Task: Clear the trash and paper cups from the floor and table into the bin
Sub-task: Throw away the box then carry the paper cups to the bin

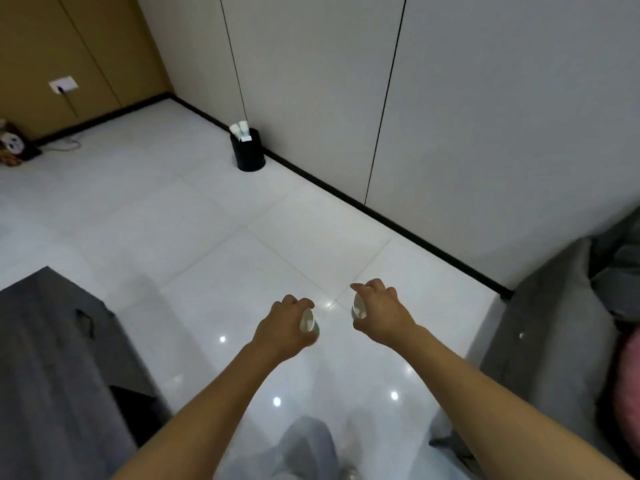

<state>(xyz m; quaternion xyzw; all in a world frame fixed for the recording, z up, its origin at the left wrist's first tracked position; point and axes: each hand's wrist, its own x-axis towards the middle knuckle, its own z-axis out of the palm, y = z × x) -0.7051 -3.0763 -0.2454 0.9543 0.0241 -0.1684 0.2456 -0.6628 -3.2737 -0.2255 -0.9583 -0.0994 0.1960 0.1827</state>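
Observation:
My left hand (282, 327) grips a white paper cup (308, 322), its mouth turned toward the right. My right hand (379, 311) grips a second white paper cup (358, 308), mouth turned left. Both hands hang over the glossy white floor in the lower middle. A black round bin (248, 152) stands far ahead against the white wall, with white trash (240, 130) sticking out of its top.
A table under a grey cloth (52, 358) fills the lower left. A grey sofa (554, 323) with a pink cushion (627, 393) stands at the right. A black skirting runs along the wall. A cable and a panda-patterned object (14, 143) lie at the far left.

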